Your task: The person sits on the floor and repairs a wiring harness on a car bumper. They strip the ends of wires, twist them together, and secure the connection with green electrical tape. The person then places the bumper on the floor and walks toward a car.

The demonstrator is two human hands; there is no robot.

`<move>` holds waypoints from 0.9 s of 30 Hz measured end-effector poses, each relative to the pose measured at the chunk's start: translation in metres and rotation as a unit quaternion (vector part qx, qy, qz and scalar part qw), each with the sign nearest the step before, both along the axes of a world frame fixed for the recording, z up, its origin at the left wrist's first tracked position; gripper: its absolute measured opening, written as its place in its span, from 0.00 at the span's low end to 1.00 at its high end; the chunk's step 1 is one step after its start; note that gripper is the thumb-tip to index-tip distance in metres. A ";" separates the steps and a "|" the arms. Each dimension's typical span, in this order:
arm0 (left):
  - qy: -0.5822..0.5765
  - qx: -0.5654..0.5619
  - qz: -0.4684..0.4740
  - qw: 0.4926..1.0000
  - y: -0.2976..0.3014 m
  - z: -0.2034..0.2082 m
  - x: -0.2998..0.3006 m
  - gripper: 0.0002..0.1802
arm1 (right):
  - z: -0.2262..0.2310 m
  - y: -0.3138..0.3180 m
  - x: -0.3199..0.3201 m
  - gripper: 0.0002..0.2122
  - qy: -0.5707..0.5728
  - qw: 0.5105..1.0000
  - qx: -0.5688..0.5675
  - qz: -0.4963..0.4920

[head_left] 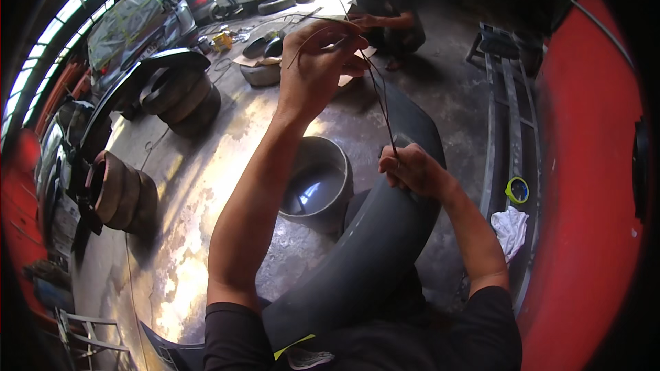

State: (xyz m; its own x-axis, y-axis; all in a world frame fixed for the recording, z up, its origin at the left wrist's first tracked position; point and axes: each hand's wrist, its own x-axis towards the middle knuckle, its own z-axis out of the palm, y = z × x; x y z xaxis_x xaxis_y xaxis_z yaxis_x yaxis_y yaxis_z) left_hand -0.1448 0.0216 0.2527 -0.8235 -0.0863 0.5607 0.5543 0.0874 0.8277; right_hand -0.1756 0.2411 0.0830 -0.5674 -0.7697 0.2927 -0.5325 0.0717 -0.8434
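Wire (388,127) stretches between two bare hands in a workshop — the raised left hand (320,51) pinching its upper part, the right hand (414,168) closed around it lower down. Beneath the right hand curves a dark grey panel (385,223); whether they touch cannot be told. Below the left hand, beside its forearm, stands a bucket (323,153) of liquid. Right of the right hand are a metal frame (491,130), a yellow-green tape roll (517,190) and a white cloth (510,231). Beyond both hands, another person (395,17) crouches — well left, stacked tires (189,99).
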 end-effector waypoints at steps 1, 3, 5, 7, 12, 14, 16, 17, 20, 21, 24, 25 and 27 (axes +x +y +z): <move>-0.004 -0.001 -0.005 1.000 0.002 0.004 0.003 0.11 | 0.000 0.000 -0.001 0.23 0.012 1.000 0.005 0.000; 0.014 -0.004 -0.008 1.000 0.002 0.003 0.001 0.10 | 0.000 0.000 -0.003 0.22 0.016 1.000 0.012 0.003; 0.026 -0.012 -0.003 1.000 0.000 0.002 -0.001 0.09 | 0.007 -0.002 0.001 0.21 0.012 1.000 0.007 0.003; 0.032 -0.026 0.006 0.999 -0.001 0.001 -0.003 0.08 | 0.016 -0.002 0.011 0.21 0.000 1.000 -0.011 -0.006; 0.076 -0.018 0.007 0.997 -0.001 -0.005 -0.013 0.07 | 0.010 0.000 -0.002 0.19 -0.131 0.988 -0.056 0.053; 0.084 -0.012 0.011 0.996 0.001 -0.005 -0.016 0.06 | 0.006 0.000 -0.004 0.19 -0.129 0.988 -0.048 0.066; 0.080 -0.022 0.019 0.996 -0.001 -0.006 -0.017 0.06 | 0.002 0.000 -0.006 0.18 -0.110 0.991 -0.026 0.070; 0.078 -0.027 0.022 0.996 -0.002 -0.006 -0.017 0.05 | 0.003 -0.001 -0.006 0.18 -0.108 0.991 -0.024 0.073; 0.059 -0.036 0.029 0.997 -0.001 -0.004 -0.017 0.05 | 0.007 -0.001 -0.007 0.18 -0.102 0.991 -0.038 0.080; 0.056 -0.034 0.026 0.998 0.000 -0.003 -0.017 0.05 | 0.008 0.000 -0.007 0.18 -0.100 0.990 -0.054 0.081; 0.068 -0.043 0.025 0.996 0.005 -0.001 -0.024 0.06 | 0.021 0.000 -0.007 0.17 -0.109 0.981 -0.133 0.089; 0.086 -0.049 0.021 0.995 0.003 0.000 -0.029 0.07 | 0.028 0.001 -0.006 0.17 -0.117 0.977 -0.162 0.082; 0.090 -0.056 0.019 0.994 -0.006 -0.011 -0.028 0.09 | 0.027 -0.010 -0.010 0.15 -0.154 0.973 -0.140 0.102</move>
State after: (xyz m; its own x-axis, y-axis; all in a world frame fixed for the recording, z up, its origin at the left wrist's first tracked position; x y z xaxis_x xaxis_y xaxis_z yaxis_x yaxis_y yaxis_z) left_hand -0.1724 0.0159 0.2420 -0.7060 -0.0443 0.7068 0.6873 0.1978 0.6989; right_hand -0.1858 0.2313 0.1099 -0.5056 -0.7895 0.3479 -0.2312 -0.2644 -0.9363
